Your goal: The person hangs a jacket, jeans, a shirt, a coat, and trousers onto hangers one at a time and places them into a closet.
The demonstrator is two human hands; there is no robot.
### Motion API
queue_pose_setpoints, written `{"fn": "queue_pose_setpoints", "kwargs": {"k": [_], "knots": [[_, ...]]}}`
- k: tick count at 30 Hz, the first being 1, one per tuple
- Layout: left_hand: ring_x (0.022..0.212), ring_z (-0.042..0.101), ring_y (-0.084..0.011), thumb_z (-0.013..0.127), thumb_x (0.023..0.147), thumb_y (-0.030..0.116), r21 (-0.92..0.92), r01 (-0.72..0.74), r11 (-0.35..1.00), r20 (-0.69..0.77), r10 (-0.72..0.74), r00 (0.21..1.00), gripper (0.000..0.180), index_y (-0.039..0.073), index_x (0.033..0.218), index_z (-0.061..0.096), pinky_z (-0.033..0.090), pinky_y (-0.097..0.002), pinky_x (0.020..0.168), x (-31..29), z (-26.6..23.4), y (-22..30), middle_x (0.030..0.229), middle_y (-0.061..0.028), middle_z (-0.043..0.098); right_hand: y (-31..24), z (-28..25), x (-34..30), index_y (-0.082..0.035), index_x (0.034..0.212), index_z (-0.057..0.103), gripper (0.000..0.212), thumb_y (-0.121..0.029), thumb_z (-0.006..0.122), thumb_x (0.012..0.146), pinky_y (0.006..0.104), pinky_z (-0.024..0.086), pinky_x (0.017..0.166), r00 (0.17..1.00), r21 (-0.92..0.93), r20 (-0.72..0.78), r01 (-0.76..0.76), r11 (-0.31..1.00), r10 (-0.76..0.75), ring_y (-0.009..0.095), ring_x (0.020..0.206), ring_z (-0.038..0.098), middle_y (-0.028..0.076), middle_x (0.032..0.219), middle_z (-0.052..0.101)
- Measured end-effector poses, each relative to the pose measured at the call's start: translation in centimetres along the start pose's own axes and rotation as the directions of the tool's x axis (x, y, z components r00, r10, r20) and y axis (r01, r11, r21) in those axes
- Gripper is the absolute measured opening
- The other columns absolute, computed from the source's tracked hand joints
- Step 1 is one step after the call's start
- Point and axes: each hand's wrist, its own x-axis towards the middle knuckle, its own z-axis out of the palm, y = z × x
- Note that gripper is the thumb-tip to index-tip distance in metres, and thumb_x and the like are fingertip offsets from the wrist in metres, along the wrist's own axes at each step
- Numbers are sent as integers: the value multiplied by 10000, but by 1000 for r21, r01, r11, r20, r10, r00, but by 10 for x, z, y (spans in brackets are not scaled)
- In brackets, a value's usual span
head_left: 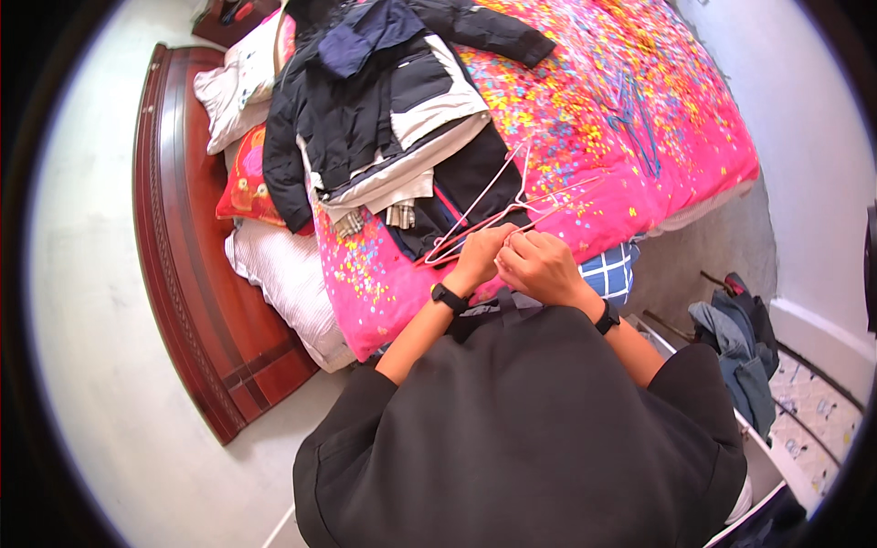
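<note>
- At the left edge of the bed I have a dark red-brown wooden headboard (187, 247), with a red pillow (248, 178) just beside it.
- Next, on the bed's left half, I see a padded jacket (333, 119), black above and white along the lower part, one sleeve spread toward the middle.
- Partly under the jacket, toward the bed's near edge, lies a black garment (475, 183) with a thin red stripe.
- Across that garment, near the middle of the near edge, I make out a pale wire hanger (495, 179), thin and angular, and a red hanger (566, 190) overlapping it.
- My left hand (482, 254) is over the hangers' near side, fingers bent and drawn close together; I cannot tell from here whether they hold anything.
- My right hand (539, 265) meets it, fingers curled in narrow, tips hidden; what they grip, if anything, I cannot tell.
- Farther right, toward the bed's right edge, blue hangers (630, 119) lie bunched on the pink flowered bedspread (694, 173), well apart from both hands.
</note>
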Motion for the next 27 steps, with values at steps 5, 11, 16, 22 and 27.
{"fn": "queue_pose_setpoints", "kwargs": {"k": [5, 11, 16, 22, 27], "knots": [[583, 507, -167, 449, 1018, 253, -306, 211, 929, -286, -300, 910, 366, 24, 751, 548, 435, -348, 598, -14, -1, -11, 624, -67, 506, 5, 31, -11, -91, 1203, 536, 470, -155, 718, 774, 399, 525, 781, 928, 203, -242, -239, 950, 285, 331, 1020, 604, 139, 1105, 565], [555, 399, -101, 394, 1041, 330, -334, 209, 919, -350, -327, 878, 450, 40, 707, 475, 326, -307, 522, -25, -3, -34, 583, -8, 403, 83, 166, -43, -36, 1129, 552, 450, -393, 655, 874, 363, 516, 651, 574, 373, 447, -817, 440, 686, 244, 835, 629, 117, 937, 607], [550, 419, -140, 409, 1036, 310, -489, 309, 816, -273, -479, 834, 435, 47, 694, 464, 388, -327, 592, -29, -12, -20, 586, -32, 424, 85, 175, -8, -61, 990, 596, 292, -342, 608, 911, 239, 483, 562, 520, 645, 577, -763, 39, 630, 96, 729, 596, 30, 844, 621], [566, 418, -139, 407, 1040, 309, -452, 209, 867, -266, -354, 896, 429, 27, 734, 513, 390, -296, 593, -32, -19, 1, 598, -23, 428, 77, 164, 0, -96, 1251, 483, 357, -121, 465, 895, 278, 510, 671, 575, 841, 440, -532, -92, 690, 139, 834, 629, 69, 1105, 613], [568, 387, -83, 417, 1043, 292, -548, 195, 814, -187, -346, 919, 352, 38, 837, 547, 345, -259, 521, -31, -38, 28, 619, 19, 407, 90, 151, 4, -116, 1441, 369, 654, -8, 525, 815, 327, 502, 884, 772, 846, 533, -497, -193, 347, 167, 1106, 592, 84, 1423, 476]]}}
